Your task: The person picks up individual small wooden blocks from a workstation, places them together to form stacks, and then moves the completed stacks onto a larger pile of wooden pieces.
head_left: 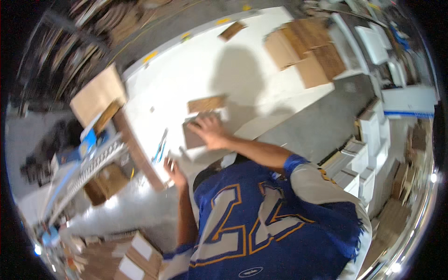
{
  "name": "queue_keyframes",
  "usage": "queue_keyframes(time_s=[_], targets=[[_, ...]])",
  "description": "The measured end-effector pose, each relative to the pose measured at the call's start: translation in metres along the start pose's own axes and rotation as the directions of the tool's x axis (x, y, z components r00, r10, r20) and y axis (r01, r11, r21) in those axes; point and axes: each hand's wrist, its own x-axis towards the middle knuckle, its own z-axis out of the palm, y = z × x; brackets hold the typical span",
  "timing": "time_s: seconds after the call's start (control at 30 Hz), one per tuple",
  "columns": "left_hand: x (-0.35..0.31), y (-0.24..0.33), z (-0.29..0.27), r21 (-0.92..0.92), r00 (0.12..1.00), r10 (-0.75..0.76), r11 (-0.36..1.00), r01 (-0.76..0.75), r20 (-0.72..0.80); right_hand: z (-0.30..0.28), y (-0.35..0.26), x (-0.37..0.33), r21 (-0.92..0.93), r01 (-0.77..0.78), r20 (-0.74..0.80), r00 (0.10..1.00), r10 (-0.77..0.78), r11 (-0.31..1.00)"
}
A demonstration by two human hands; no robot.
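My right hand (211,131) lies flat with fingers spread on a small brown wood sample board (192,137) on the white table (186,74). A second, lighter wood-grain board (206,103) lies just beyond it. My left hand (173,170) is at the table's near edge, fingers curled around a thin pen-like object that is too blurred to name. A blue-handled tool (160,147) lies on the table just left of both hands.
Several brown boards (303,51) are stacked at the table's far right, and one small board (232,31) at the far edge. A cardboard sheet (97,95) leans at the left. White cabinet doors (364,158) stand on the floor at right, cardboard boxes (135,256) at lower left.
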Motion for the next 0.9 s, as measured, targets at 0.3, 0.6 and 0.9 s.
queue_keyframes(time_s=[0.3,0.6,0.9], targets=[[-0.045,0.065,0.149,-0.065,0.703,-0.029,0.992,0.107,0.711,-0.014,0.076,-0.088,0.996,0.025,-0.014,0.993,0.119,-0.091],[-0.095,0.126,0.376,0.007,0.377,-0.170,0.917,0.398,0.910,-0.055,0.245,-0.212,0.988,0.058,0.018,0.881,0.473,-0.145],[-0.112,0.097,0.547,0.192,0.340,-0.383,0.856,0.481,0.859,0.008,0.354,-0.302,0.951,-0.109,0.282,0.681,0.676,-0.288]])
